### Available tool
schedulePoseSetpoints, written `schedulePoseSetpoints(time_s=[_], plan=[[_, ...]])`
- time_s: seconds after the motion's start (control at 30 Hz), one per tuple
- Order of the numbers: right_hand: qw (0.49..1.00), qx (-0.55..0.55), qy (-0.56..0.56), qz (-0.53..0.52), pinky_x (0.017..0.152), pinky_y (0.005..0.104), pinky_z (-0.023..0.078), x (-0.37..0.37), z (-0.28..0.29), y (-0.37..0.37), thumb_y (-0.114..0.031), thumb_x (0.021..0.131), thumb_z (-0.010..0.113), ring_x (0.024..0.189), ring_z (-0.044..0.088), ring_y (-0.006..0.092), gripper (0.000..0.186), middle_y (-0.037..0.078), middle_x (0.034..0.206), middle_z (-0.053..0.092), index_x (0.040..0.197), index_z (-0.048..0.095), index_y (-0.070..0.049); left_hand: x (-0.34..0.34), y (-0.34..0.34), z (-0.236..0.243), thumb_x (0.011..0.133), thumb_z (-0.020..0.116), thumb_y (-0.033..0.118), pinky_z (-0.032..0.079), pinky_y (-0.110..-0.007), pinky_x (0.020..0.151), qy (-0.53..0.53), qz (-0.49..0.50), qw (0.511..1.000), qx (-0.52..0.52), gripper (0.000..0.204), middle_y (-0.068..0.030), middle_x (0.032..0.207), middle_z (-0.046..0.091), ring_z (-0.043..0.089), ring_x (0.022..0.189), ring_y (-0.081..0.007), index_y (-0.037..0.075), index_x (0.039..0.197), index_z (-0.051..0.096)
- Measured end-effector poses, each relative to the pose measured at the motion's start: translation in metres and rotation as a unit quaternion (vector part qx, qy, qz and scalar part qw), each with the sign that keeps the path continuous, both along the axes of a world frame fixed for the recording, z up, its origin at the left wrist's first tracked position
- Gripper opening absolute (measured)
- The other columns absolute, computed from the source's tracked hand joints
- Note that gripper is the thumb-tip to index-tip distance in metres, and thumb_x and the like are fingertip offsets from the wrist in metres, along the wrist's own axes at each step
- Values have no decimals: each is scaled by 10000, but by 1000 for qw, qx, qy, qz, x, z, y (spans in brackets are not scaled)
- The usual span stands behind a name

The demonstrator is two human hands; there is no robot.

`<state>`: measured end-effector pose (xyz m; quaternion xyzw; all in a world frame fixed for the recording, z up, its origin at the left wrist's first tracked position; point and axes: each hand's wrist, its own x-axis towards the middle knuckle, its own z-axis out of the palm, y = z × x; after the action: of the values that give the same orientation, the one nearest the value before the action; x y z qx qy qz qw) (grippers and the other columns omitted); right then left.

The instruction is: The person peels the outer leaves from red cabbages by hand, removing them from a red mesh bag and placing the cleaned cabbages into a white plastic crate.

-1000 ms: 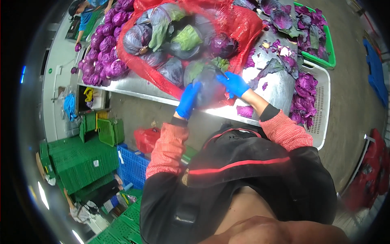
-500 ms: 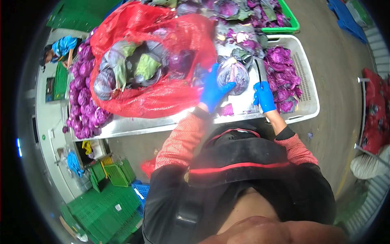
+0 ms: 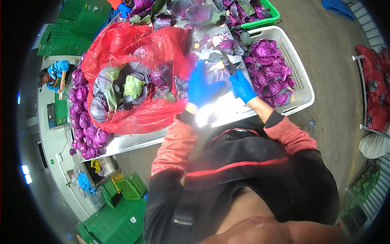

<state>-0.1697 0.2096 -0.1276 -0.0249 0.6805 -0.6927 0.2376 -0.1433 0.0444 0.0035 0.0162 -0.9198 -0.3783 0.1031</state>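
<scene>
A red cabbage (image 3: 218,73) with a pale cut stem rests on the metal table in front of me. My left hand (image 3: 203,87), blue-gloved and blurred, curves around the cabbage's left side, thumb along the near side. Closed on a knife, my right hand (image 3: 243,87), also in a blue glove, is close by the cabbage's right side. Only a dark bit of the knife (image 3: 231,68) shows. To the left, a torn red mesh sack (image 3: 142,120) lies open around several untrimmed cabbages (image 3: 105,79).
A white crate (image 3: 302,75) of purple leaves stands at the right, with a green crate (image 3: 273,20) behind it. Trimmed cabbages (image 3: 83,120) are piled at the table's left end. A co-worker's gloved hand (image 3: 124,9) shows at the far edge; another person (image 3: 57,75) is beyond.
My right hand has moved left with the knife, up to the cabbage. The left hand stays around the cabbage. The view has shifted, and a co-worker's hand has appeared at the far edge.
</scene>
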Motion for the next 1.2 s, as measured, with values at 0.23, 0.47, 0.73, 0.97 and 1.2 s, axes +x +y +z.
schedulePoseSetpoints(time_s=[0.23, 0.47, 0.73, 0.97, 1.2], plan=[[988, 118, 69, 74, 488, 321, 443, -23, 49, -6, -403, 883, 456, 552, 556, 203, 488, 132, 740, 559, 1188, 444, -22, -14, -18, 2, 584, 765, 361, 475, -351, 794, -33, -3, 999, 13, 791, -219, 1013, 588, 596, 923, -301, -45, 1178, 439], [858, 331, 340, 196, 605, 412, 470, -33, 90, 6, -272, 895, 354, 724, 588, 350, 267, 186, 836, 587, 994, 469, -52, -43, -3, 15, 584, 762, 357, 484, -357, 762, -143, 43, 988, 39, 747, -233, 960, 607, 613, 875, -302, -77, 1126, 486], [877, 373, 166, 255, 825, 384, 441, -75, 113, -9, -367, 742, 564, 1006, 536, 311, 537, 170, 1133, 519, 1177, 451, -72, -53, -2, -7, 578, 738, 412, 497, -394, 679, -133, 51, 989, -26, 648, -232, 875, 613, 617, 801, -336, -43, 997, 542], [882, 392, 187, 184, 732, 419, 482, -45, 111, 31, -200, 874, 379, 890, 593, 343, 285, 212, 968, 598, 986, 565, -15, -27, 25, -1, 585, 744, 372, 457, -400, 740, 56, -33, 989, -130, 664, -205, 954, 558, 547, 859, -363, 24, 1099, 507], [762, 506, 336, 224, 606, 394, 506, -96, -11, 82, -207, 749, 601, 664, 597, 358, 255, 210, 890, 575, 926, 558, -29, 30, -19, -39, 676, 721, 216, 309, -381, 988, 79, -53, 990, 100, 767, -171, 1265, 367, 374, 1174, -291, 0, 1290, 316]])
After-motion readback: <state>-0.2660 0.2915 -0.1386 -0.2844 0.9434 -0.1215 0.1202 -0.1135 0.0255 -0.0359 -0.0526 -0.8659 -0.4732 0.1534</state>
